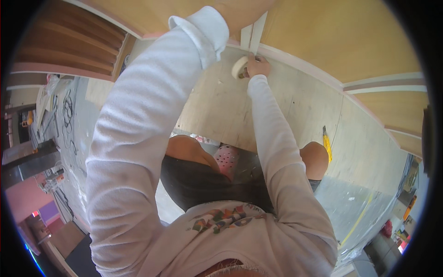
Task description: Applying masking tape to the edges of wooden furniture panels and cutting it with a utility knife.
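Right hand (258, 66) gripping tape roll (239, 67) low at the wall, where a white tape strip (253, 36) runs up. Left hand (240, 14) raised on the panel by the strip; its grip can't be made out. Yellow knife (327, 143) lies on the floor.

right hand (258, 66) gripping roll of masking tape (239, 67) against plywood sheet (295, 115) | tape strip (256, 34) running up wooden panel (332, 32) | left hand (240, 11) raised on panel | yellow utility knife (327, 143) lying beside knee

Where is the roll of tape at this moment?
In the head view, top centre: the roll of tape is in the right hand, just below the pale strip on the wooden wall.
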### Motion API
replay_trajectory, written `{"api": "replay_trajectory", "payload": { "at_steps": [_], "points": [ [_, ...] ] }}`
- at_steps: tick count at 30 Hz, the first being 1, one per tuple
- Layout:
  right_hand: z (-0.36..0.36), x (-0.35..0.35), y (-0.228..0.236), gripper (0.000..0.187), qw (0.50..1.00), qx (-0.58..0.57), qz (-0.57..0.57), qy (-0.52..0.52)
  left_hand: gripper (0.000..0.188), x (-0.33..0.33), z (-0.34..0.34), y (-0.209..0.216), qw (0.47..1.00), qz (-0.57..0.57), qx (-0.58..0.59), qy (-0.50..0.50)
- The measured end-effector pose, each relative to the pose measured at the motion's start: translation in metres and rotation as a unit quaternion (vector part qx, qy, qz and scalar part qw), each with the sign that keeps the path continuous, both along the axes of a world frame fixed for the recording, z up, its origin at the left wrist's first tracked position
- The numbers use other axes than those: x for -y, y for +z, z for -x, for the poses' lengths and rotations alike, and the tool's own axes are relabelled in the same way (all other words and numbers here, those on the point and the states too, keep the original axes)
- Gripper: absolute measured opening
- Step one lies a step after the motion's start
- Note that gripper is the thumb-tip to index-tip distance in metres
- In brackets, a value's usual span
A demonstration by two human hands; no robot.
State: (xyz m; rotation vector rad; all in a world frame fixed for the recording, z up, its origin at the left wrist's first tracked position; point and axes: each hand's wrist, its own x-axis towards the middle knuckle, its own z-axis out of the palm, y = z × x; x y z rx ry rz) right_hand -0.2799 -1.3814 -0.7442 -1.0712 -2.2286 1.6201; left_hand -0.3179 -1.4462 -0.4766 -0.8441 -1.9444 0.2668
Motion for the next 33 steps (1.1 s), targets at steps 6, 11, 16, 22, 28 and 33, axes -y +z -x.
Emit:
{"api": "replay_trajectory", "payload": {
  "at_steps": [6, 11, 16, 22, 28, 33],
  "points": [
    [0.001, -0.018, -0.003, 0.030, 0.998, -0.003, -0.036, 0.043, 0.055, -0.005, -0.001, 0.003, 1.000, 0.000, -0.002, 0.004],
    [-0.014, -0.014, -0.009, 0.024, 0.984, -0.091, -0.155, 0.015, 0.054, -0.005, 0.003, 0.000, 1.000, 0.001, -0.013, 0.008],
    [-0.012, -0.013, 0.000, 0.019, 0.944, -0.261, -0.202, -0.010, 0.053, -0.003, 0.001, 0.003, 0.999, 0.000, 0.035, -0.010],
    [-0.010, -0.008, 0.016, 0.022, 0.971, -0.215, -0.104, -0.028, 0.051, -0.002, 0.008, -0.004, 0.999, -0.026, 0.006, -0.032],
    [-0.008, -0.005, 0.018, 0.023, 0.973, -0.206, -0.101, -0.031, 0.053, -0.001, 0.003, 0.000, 0.999, -0.013, 0.024, -0.026],
    [-0.010, -0.012, 0.014, 0.024, 0.977, -0.207, 0.007, -0.045, 0.050, 0.005, -0.003, -0.004, 0.998, -0.020, 0.039, -0.045]
  ]
}}
